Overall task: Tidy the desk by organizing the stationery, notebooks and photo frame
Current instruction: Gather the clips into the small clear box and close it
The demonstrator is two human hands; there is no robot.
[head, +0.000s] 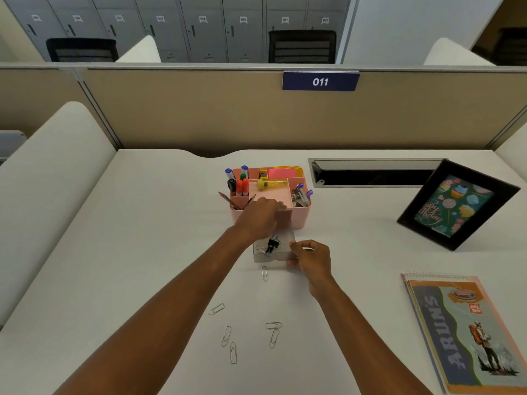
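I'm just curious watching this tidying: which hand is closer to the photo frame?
Right. The right hand grips the clear drawer, with bare desk between it and the photo frame; the left hand is farther left, at the front of the pink organizer.

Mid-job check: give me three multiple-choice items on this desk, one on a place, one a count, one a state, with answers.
1. Where does the photo frame stand on the desk? A) left edge B) far right C) front middle
2. How many paper clips lie loose on the desk? A) two B) ten C) six
3. The clear drawer is: A) pulled out B) pushed shut C) upside down
B: the photo frame leans right of the pink organizer. C: six lie outside the drawer. A: the right hand grips it, out in front of the organizer.
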